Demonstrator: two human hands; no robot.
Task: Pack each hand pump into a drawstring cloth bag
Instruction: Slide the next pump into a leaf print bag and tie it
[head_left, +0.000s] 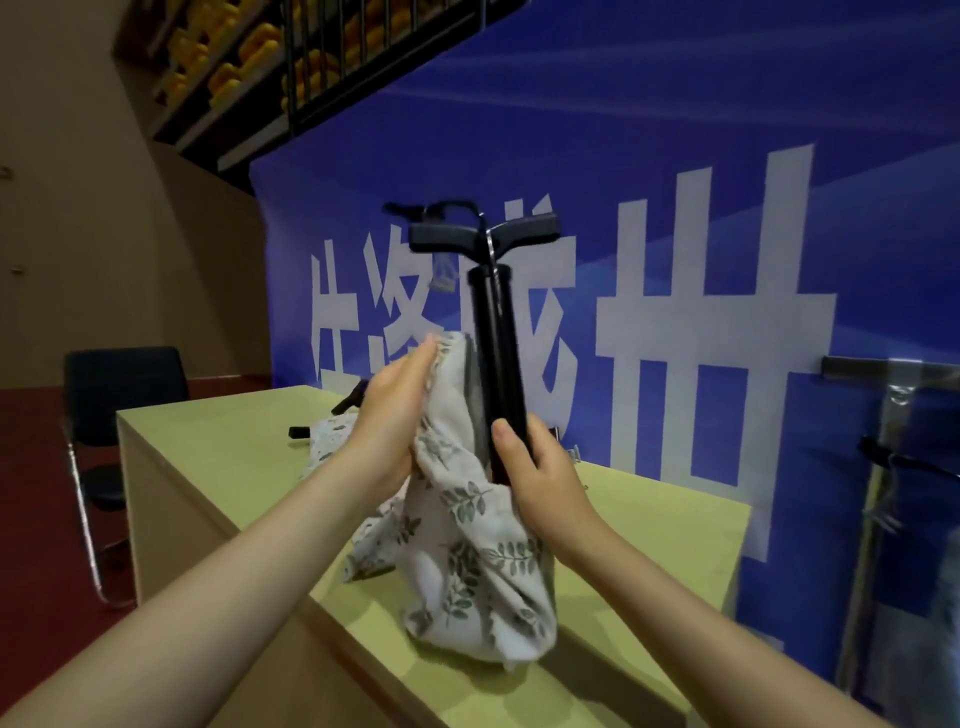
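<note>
I am holding a black hand pump (498, 353) upright above the table (208, 457), its T-handle (483, 231) uppermost and its lower end sitting inside a leaf-printed drawstring cloth bag (467, 545). The bag's base is resting on the near right part of the tabletop.

My right hand (540, 473) is gripping the pump barrel just above the bag mouth, thumb curled across the near face and fingers wrapped behind; the fingertips are hidden, so I cannot tell how far they close. My left hand (395, 415) is lying against the left side of the bag, fingers straight and together, pointing up and pressing the cloth toward the barrel. The upper edge of the cloth is standing up beside the barrel on that side.

Farther back on the table, more leaf-printed cloth (327, 441) is lying with a black pump part (301, 431) showing at its edge. A dark chair (119, 384) is standing to the far left of the table. A blue banner with white characters (701, 312) is filling the background behind it.
</note>
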